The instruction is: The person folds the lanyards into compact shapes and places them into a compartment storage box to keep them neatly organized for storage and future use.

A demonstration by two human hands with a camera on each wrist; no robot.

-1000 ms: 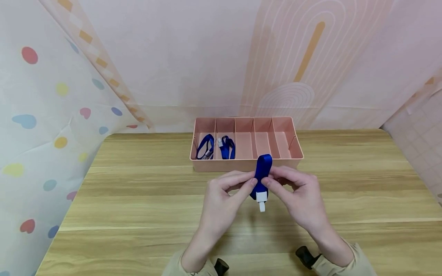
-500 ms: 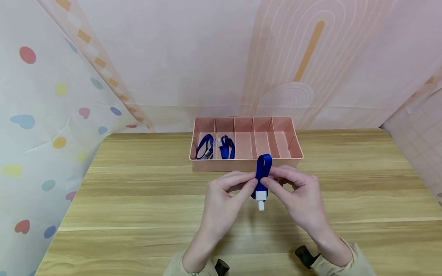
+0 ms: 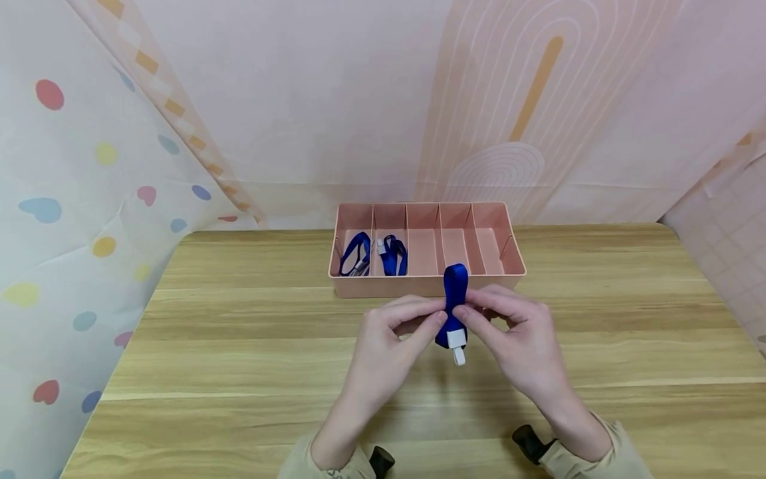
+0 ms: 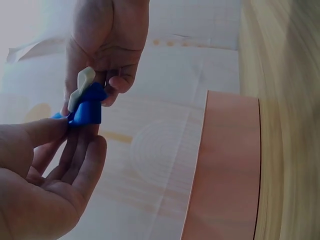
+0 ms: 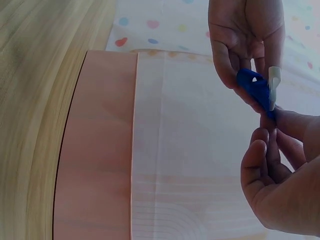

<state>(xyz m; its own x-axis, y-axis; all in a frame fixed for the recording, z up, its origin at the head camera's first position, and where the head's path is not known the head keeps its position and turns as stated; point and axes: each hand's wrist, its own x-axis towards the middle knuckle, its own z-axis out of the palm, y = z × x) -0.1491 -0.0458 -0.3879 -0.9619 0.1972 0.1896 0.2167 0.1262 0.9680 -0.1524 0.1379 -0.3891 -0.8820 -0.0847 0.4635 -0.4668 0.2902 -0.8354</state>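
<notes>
A folded blue lanyard [image 3: 456, 286] with a white plastic clip [image 3: 457, 339] is held up above the table, in front of the pink box. My left hand [image 3: 391, 346] pinches its left edge between thumb and fingers. From the other side my right hand [image 3: 520, 339] pinches the right edge, its thumb lying on the front of the strap. The top of the strap forms a loop, and the clip hangs at the bottom. Both wrist views show the blue strap [image 4: 87, 112] and its pale clip [image 5: 273, 85] between the two hands.
Behind the hands stands a pink box [image 3: 389, 286] split into several compartments. One blue lanyard [image 3: 357, 249] lies in the leftmost compartment and another blue lanyard [image 3: 391, 256] in the second. The wooden table [image 3: 251, 359] meets a patterned cloth backdrop [image 3: 335, 120] at the back.
The lanyard has shifted slightly in the fingers: its loop sits a little further left and higher, and the clip end has swung slightly right. Both hands have barely moved.
</notes>
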